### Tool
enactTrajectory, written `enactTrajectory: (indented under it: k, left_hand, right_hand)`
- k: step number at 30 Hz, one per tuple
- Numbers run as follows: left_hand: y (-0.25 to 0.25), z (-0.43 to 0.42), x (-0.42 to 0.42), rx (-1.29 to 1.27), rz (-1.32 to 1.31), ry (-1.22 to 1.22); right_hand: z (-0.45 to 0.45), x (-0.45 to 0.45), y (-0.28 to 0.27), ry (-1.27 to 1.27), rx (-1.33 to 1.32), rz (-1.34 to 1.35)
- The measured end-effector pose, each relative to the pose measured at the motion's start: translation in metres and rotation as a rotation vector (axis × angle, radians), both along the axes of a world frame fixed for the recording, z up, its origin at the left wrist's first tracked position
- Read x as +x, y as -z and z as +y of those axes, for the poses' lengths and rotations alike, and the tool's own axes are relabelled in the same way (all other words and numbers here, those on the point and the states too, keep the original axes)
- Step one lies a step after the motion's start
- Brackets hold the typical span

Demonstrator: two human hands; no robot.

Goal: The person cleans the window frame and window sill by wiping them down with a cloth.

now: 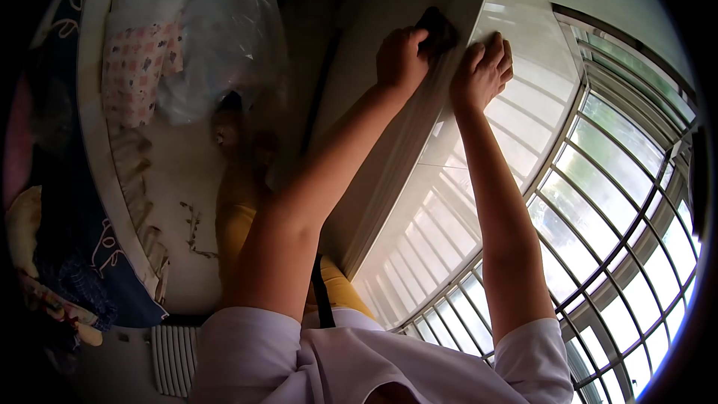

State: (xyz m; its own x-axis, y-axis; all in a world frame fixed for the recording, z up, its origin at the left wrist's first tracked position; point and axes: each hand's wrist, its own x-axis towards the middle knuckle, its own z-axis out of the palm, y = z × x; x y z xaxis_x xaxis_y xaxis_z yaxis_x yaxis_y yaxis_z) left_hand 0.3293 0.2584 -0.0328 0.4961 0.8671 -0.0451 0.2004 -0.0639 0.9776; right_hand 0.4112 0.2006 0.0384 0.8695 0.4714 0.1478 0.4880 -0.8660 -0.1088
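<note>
My left hand (402, 61) is closed round a dark, soft-looking cloth (440, 33), whose exact kind is lost in shadow. The cloth is against the shaded vertical face just under the edge of a glossy white window sill (441, 217). On top of that sill, close to its edge, rests my right hand (483, 73). Its fingers are loosely bent and slightly apart, with nothing seen in them. Both arms reach forward, away from my body.
A barred window (598, 202) curves along the right. To the left are a bed edge with a ruffled cover (138, 187), a clear plastic bag (232, 37) and pink checked fabric (142, 71). My yellow-trousered leg (235, 228) is below my left arm.
</note>
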Motion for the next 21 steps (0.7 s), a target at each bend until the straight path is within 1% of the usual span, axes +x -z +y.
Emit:
enactTrajectory:
  k: [2, 3, 5, 7, 9, 11, 12, 14, 17, 21]
  left_hand:
    - [-0.004, 0.01, 0.0, -0.111, -0.044, 0.084]
    - [-0.004, 0.005, -0.01, -0.108, -0.039, 0.082]
    - [-0.009, -0.021, -0.05, -0.159, -0.083, 0.131]
    - [-0.015, -0.055, -0.101, -0.245, -0.052, 0.217]
    - [-0.033, -0.085, -0.148, -0.298, -0.094, 0.279]
    - [-0.06, -0.103, -0.163, -0.28, -0.182, 0.21]
    - [-0.063, -0.103, -0.159, -0.281, -0.185, 0.211]
    - [-0.065, -0.103, -0.15, -0.287, -0.117, 0.168]
    - [-0.064, -0.079, -0.108, -0.243, -0.108, 0.153]
    - [-0.049, -0.048, -0.059, -0.222, -0.155, 0.127]
  right_hand:
    - [0.003, 0.0, 0.0, 0.007, 0.011, 0.011]
    - [0.003, 0.0, 0.001, 0.006, 0.014, 0.016]
    - [0.002, 0.001, 0.002, 0.004, 0.024, 0.01]
    - [0.001, -0.001, 0.001, 0.016, 0.023, 0.017]
    - [0.002, 0.001, 0.001, 0.021, 0.03, 0.02]
    - [-0.006, 0.004, 0.004, -0.009, 0.111, 0.006]
    - [-0.01, 0.007, 0.006, -0.009, 0.11, 0.003]
    - [-0.017, 0.015, 0.012, -0.101, 0.263, -0.01]
    - [-0.02, 0.017, 0.016, -0.134, 0.35, -0.049]
    - [-0.026, 0.022, 0.021, -0.144, 0.375, -0.047]
